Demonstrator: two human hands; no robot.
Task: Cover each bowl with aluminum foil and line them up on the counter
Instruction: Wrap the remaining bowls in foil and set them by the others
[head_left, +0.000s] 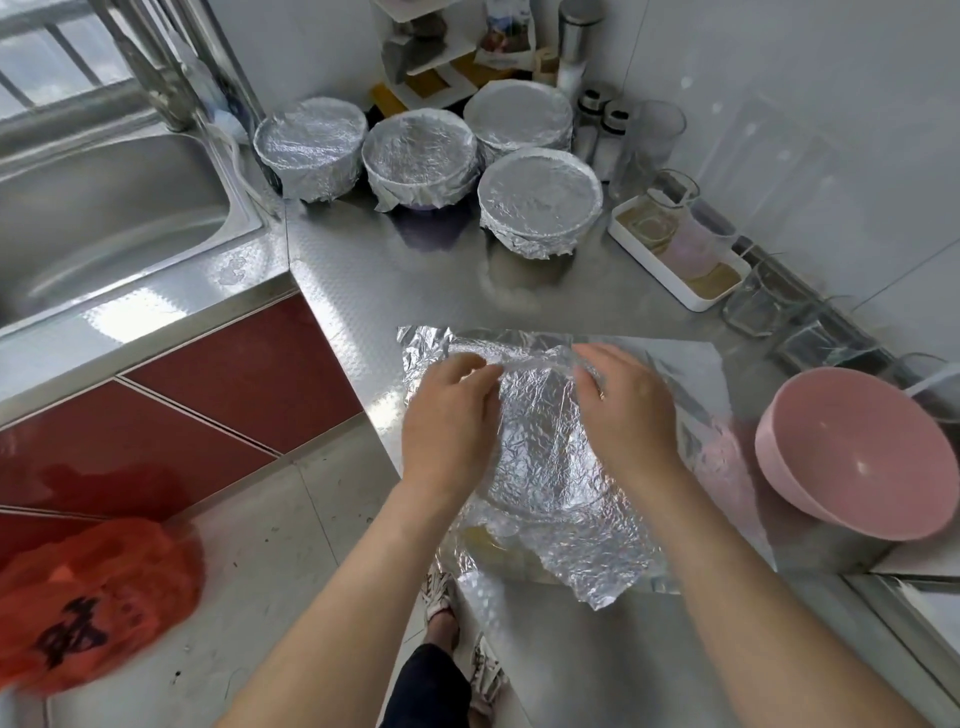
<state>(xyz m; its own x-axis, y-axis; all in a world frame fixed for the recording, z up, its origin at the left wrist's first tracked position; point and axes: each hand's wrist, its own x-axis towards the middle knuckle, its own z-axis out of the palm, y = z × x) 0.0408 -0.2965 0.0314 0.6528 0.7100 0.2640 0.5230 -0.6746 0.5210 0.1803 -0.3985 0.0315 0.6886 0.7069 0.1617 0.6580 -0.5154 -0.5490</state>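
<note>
Left hand (449, 415) and right hand (623, 410) grip the crumpled foil sheet (540, 457) with curled fingers (460, 366), beside a pink bowl (852, 457) on the counter (415, 275).

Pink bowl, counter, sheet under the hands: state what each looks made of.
Pink bowl: plastic or glazed ceramic, cannot tell which; smooth, soft gloss, small highlight.
Counter: stainless steel by its look; dimpled embossing, blurred reflections.
Sheet: aluminum foil; thin, bright, finely crinkled.

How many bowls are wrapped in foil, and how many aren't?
Bowls wrapped in foil: 4
Bowl with loose foil under the hands: 1
Bare pink bowl: 1
Total: 6 bowls
</note>
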